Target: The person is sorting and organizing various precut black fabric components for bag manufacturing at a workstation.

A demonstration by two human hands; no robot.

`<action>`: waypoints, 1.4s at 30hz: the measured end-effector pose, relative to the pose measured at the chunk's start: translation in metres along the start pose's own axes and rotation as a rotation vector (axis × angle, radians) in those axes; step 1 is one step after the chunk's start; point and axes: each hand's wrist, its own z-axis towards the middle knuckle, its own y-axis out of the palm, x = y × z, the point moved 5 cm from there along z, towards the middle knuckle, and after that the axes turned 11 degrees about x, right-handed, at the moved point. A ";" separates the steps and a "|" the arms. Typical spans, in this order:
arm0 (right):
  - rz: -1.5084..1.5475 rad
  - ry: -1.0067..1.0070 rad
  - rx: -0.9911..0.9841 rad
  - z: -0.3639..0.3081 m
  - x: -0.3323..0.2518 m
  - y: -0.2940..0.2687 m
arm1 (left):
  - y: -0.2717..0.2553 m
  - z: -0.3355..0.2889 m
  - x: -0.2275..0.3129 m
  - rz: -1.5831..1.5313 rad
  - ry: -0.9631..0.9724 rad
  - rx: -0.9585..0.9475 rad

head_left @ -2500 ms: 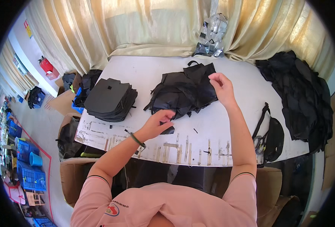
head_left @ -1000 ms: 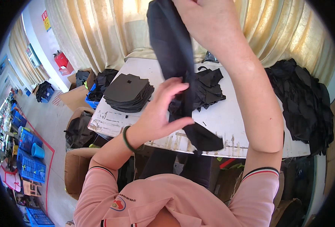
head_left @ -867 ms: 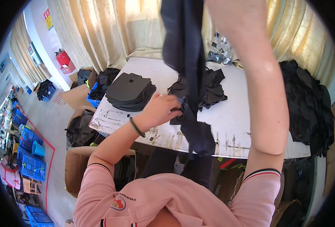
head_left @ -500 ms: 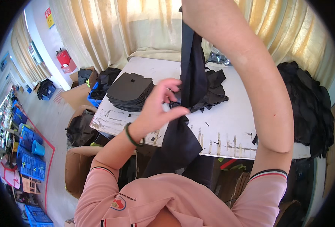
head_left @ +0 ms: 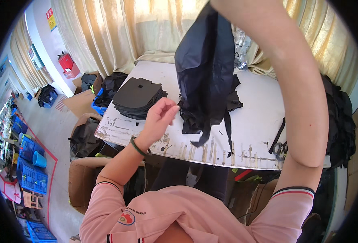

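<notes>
A black fabric piece (head_left: 205,69) with thin straps at its lower end hangs over the table, its top at my right hand (head_left: 223,5). That hand is raised at the upper edge of the view, and its fingers are mostly cut off. Left of the fabric, my left hand (head_left: 159,117) hovers with curled fingers and thumb drawn in, and I see nothing in it. A pile of black fabric pieces (head_left: 234,101) lies behind the hanging one. Beside my left hand sits a stack of flat black shaped panels (head_left: 136,95).
The white table (head_left: 251,121) has a worn, taped front edge. Scissors (head_left: 281,150) lie near my right forearm. More black fabric (head_left: 341,125) hangs over the right end. At left stand a blue crate (head_left: 100,106) and cardboard boxes (head_left: 81,172). A curtain (head_left: 106,32) closes the back.
The fabric piece has swung up and away from my lap, spreading wider over the table. My right arm has moved right; my left hand has drawn left, its fingers curling in.
</notes>
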 end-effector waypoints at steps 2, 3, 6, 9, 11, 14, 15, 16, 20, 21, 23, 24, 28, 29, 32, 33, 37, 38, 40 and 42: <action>-0.318 0.010 -0.081 0.007 -0.014 0.028 | 0.020 -0.029 0.040 -0.189 0.086 -0.114; -0.243 0.003 -0.108 0.006 -0.015 0.036 | 0.039 -0.037 0.053 -0.130 0.203 -0.119; -0.079 0.083 -0.246 0.005 -0.021 0.039 | 0.070 -0.024 0.036 0.093 0.352 -0.097; 0.188 0.065 -0.052 0.007 -0.029 0.019 | 0.076 0.008 -0.005 0.224 0.159 -0.319; 0.327 0.201 0.016 0.009 -0.028 0.002 | 0.072 0.006 -0.020 0.322 -0.124 -0.461; 0.426 0.437 -0.028 0.006 -0.023 -0.001 | 0.054 0.017 -0.033 0.025 0.165 -0.228; 0.418 0.444 -0.025 0.003 -0.019 -0.001 | 0.052 0.015 -0.017 -0.057 0.213 -0.148; 0.407 0.459 -0.013 -0.001 -0.014 0.001 | 0.057 0.011 -0.002 -0.059 0.212 -0.158; 0.319 0.226 0.065 0.000 -0.008 0.023 | 0.057 -0.009 0.022 -0.314 0.204 -0.199; 0.320 0.227 0.065 0.000 -0.010 0.021 | 0.056 -0.009 0.017 -0.154 0.171 -0.113; 0.388 0.318 -0.025 -0.003 -0.013 0.019 | 0.052 -0.007 0.008 -0.002 0.184 0.044; 0.394 0.316 -0.025 -0.004 -0.014 0.019 | 0.048 -0.009 0.000 0.001 0.183 0.049; 0.291 0.307 -0.028 -0.011 -0.007 0.014 | 0.018 -0.019 -0.049 0.033 0.013 0.089; 0.170 0.324 -0.067 -0.013 -0.002 0.013 | 0.011 -0.022 -0.056 0.065 0.010 0.119; 0.030 0.568 -0.248 -0.028 0.010 0.016 | -0.045 -0.036 -0.095 0.325 0.047 0.154; -0.052 0.514 -0.237 -0.045 0.023 0.004 | -0.051 -0.033 -0.102 0.351 0.040 0.100; 0.179 0.532 -0.314 -0.146 0.101 0.028 | -0.132 -0.051 -0.070 0.672 -0.197 -0.116; 0.262 0.623 -0.431 -0.168 0.099 0.025 | -0.164 -0.055 -0.080 0.665 -0.333 -0.145; 0.577 0.863 -0.545 -0.219 0.105 0.028 | -0.194 -0.056 -0.066 0.680 -0.240 -0.335; 0.659 1.054 -0.660 -0.261 0.097 0.035 | -0.213 -0.058 -0.056 0.597 -0.445 -0.403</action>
